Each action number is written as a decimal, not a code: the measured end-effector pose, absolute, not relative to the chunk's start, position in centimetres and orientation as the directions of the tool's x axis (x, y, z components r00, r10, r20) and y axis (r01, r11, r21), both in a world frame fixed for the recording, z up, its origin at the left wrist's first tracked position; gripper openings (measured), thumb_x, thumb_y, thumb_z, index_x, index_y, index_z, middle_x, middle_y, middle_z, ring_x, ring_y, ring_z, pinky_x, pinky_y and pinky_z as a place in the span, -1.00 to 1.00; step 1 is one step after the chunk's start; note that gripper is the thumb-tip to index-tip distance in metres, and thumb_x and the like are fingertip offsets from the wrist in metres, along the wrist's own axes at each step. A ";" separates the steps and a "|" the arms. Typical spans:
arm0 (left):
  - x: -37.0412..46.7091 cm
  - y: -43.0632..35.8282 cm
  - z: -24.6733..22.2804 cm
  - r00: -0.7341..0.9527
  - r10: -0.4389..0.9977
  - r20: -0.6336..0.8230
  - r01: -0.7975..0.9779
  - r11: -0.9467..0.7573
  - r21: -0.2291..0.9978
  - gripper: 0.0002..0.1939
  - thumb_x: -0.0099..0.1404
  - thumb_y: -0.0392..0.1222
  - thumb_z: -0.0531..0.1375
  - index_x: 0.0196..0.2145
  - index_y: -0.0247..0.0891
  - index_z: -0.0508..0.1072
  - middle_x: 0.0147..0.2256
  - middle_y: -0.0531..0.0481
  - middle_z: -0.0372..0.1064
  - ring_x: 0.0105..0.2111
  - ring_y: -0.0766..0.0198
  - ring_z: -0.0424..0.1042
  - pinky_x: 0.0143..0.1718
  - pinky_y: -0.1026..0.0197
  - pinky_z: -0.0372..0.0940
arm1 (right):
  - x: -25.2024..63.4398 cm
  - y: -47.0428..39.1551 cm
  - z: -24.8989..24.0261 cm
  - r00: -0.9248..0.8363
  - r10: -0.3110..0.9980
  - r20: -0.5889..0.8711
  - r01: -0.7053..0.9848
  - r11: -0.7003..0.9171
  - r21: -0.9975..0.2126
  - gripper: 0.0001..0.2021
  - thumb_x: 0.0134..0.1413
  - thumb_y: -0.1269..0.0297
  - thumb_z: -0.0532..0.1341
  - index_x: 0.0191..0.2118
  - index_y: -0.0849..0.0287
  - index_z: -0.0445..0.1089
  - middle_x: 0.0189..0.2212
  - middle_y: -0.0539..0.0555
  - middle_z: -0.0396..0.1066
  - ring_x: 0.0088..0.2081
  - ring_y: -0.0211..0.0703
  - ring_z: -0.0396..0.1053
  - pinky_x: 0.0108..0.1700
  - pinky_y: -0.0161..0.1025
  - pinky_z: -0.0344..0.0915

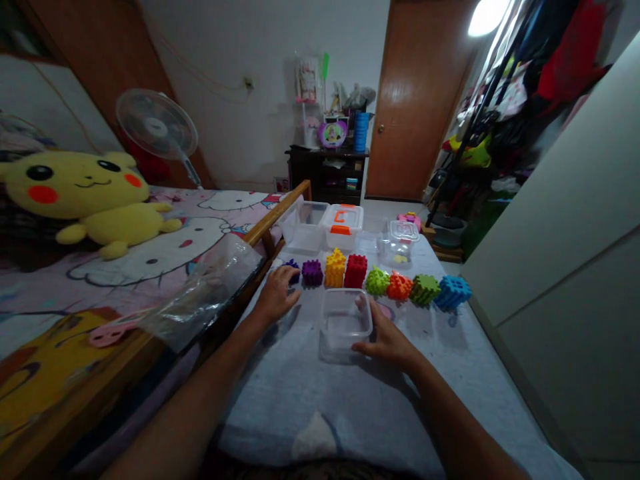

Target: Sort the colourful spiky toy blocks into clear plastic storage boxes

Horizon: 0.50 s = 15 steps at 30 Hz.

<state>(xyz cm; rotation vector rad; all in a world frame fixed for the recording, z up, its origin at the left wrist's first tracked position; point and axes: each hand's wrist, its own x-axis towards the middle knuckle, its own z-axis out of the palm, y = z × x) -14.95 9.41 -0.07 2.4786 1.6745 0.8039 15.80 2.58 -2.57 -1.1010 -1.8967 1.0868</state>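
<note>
A row of stacked plastic pieces crosses the cloth-covered surface [280, 413], among them a purple stack [313, 273], a yellow stack [335, 268], a red stack [356, 271] and a blue stack [453, 293]. At the row's left end, my left hand [278, 293] is at the dark blue stack [292, 269], fingers apart and partly over it; whether they touch is unclear. My right hand [385, 337] holds the right side of a clear open container [346, 323], which stands in front of the yellow and red stacks. Nothing colored shows inside it.
Behind the row stand a large clear bin [305, 230], a lidded box with orange latches [344, 230] and a small lidded container [403, 233]. A wooden rail [257, 233] and plastic bag [205, 293] lie left; a white cabinet [565, 267] stands right.
</note>
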 end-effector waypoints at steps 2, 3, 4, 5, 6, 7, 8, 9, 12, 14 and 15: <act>-15.9 11.3 0.2 0.244 0.896 0.371 0.886 -0.362 0.290 -0.43 0.11 -0.18 0.26 0.09 -0.24 0.29 0.11 -0.22 0.25 0.17 -0.07 0.21 0.21 -0.14 0.08 | 16.4 2.6 -3.4 -0.416 0.898 0.142 0.344 0.300 -0.890 0.02 -0.19 0.20 0.43 0.38 0.14 -0.08 0.31 0.28 0.07 0.33 0.25 0.02 0.34 0.18 -0.06; -16.3 12.3 0.2 0.231 0.913 0.335 0.899 -0.332 0.286 -0.35 0.07 -0.16 0.29 0.13 -0.24 0.26 0.15 -0.24 0.21 0.21 -0.11 0.15 0.23 -0.15 0.05 | 16.7 2.7 -3.8 -0.421 0.896 0.143 0.341 0.303 -0.890 0.03 -0.18 0.18 0.43 0.39 0.14 -0.10 0.33 0.29 0.03 0.34 0.25 -0.02 0.34 0.19 -0.08; -16.7 13.4 0.1 0.224 0.930 0.290 0.908 -0.307 0.284 -0.27 0.03 -0.15 0.31 0.16 -0.24 0.23 0.19 -0.25 0.16 0.24 -0.13 0.11 0.24 -0.16 0.03 | 16.8 2.7 -4.1 -0.425 0.893 0.147 0.335 0.306 -0.891 0.03 -0.17 0.16 0.42 0.39 0.13 -0.11 0.34 0.28 0.00 0.36 0.26 -0.06 0.35 0.19 -0.11; -17.0 14.3 0.0 0.224 0.941 0.253 0.913 -0.294 0.285 -0.21 -0.01 -0.16 0.33 0.18 -0.24 0.21 0.20 -0.27 0.14 0.25 -0.15 0.10 0.24 -0.15 0.03 | 16.9 2.8 -4.3 -0.429 0.891 0.152 0.329 0.311 -0.892 0.03 -0.16 0.15 0.42 0.40 0.12 -0.11 0.36 0.27 -0.03 0.37 0.26 -0.09 0.35 0.20 -0.14; -17.3 15.2 -0.1 0.229 0.949 0.218 0.914 -0.286 0.287 -0.16 -0.05 -0.17 0.34 0.20 -0.25 0.19 0.21 -0.27 0.14 0.25 -0.16 0.10 0.24 -0.14 0.03 | 17.0 2.9 -4.5 -0.429 0.889 0.160 0.324 0.317 -0.892 0.02 -0.16 0.13 0.41 0.39 0.11 -0.10 0.37 0.26 -0.06 0.38 0.26 -0.12 0.36 0.21 -0.16; -17.4 16.0 -0.4 0.237 0.953 0.188 0.914 -0.284 0.289 -0.13 -0.08 -0.18 0.35 0.21 -0.25 0.19 0.20 -0.27 0.16 0.24 -0.17 0.13 0.24 -0.12 0.05 | 17.1 2.9 -4.6 -0.431 0.887 0.166 0.321 0.323 -0.890 0.01 -0.15 0.13 0.41 0.39 0.10 -0.09 0.37 0.26 -0.07 0.38 0.26 -0.14 0.36 0.21 -0.18; -17.6 16.6 -0.6 0.247 0.955 0.162 0.912 -0.286 0.293 -0.10 -0.11 -0.20 0.35 0.21 -0.25 0.20 0.19 -0.27 0.19 0.23 -0.16 0.16 0.23 -0.09 0.07 | 17.1 3.0 -4.6 -0.431 0.886 0.169 0.322 0.326 -0.889 0.00 -0.15 0.12 0.40 0.39 0.10 -0.08 0.37 0.26 -0.08 0.38 0.26 -0.15 0.36 0.22 -0.19; -17.6 17.1 -0.8 0.257 0.957 0.133 0.911 -0.286 0.297 -0.09 -0.13 -0.22 0.35 0.22 -0.26 0.20 0.18 -0.27 0.22 0.22 -0.16 0.19 0.22 -0.06 0.09 | 17.1 3.0 -4.7 -0.434 0.886 0.166 0.328 0.327 -0.886 -0.01 -0.15 0.12 0.40 0.39 0.10 -0.07 0.37 0.26 -0.08 0.38 0.26 -0.15 0.36 0.22 -0.19; -17.6 17.9 -1.2 0.286 0.957 0.051 0.907 -0.287 0.309 -0.07 -0.13 -0.28 0.31 0.24 -0.29 0.19 0.14 -0.28 0.30 0.16 -0.11 0.30 0.16 0.03 0.19 | 17.2 3.1 -4.6 -0.432 0.889 0.153 0.347 0.320 -0.881 -0.02 -0.16 0.13 0.41 0.37 0.13 -0.04 0.38 0.29 -0.10 0.38 0.27 -0.13 0.35 0.22 -0.18; -17.5 17.9 -1.2 0.295 0.956 0.010 0.906 -0.283 0.314 -0.09 -0.11 -0.31 0.27 0.25 -0.29 0.19 0.11 -0.27 0.36 0.10 -0.08 0.38 0.10 0.06 0.25 | 17.1 3.1 -4.4 -0.429 0.891 0.152 0.341 0.315 -0.886 -0.01 -0.18 0.13 0.42 0.37 0.13 -0.03 0.37 0.30 -0.08 0.37 0.29 -0.11 0.35 0.24 -0.17; -17.5 17.9 -1.1 0.295 0.956 -0.006 0.908 -0.278 0.315 -0.10 -0.11 -0.32 0.26 0.25 -0.28 0.20 0.09 -0.26 0.39 0.07 -0.08 0.40 0.08 0.05 0.27 | 17.1 3.0 -4.3 -0.429 0.890 0.151 0.331 0.311 -0.891 0.00 -0.19 0.13 0.42 0.37 0.13 -0.05 0.36 0.30 -0.07 0.37 0.29 -0.10 0.34 0.24 -0.16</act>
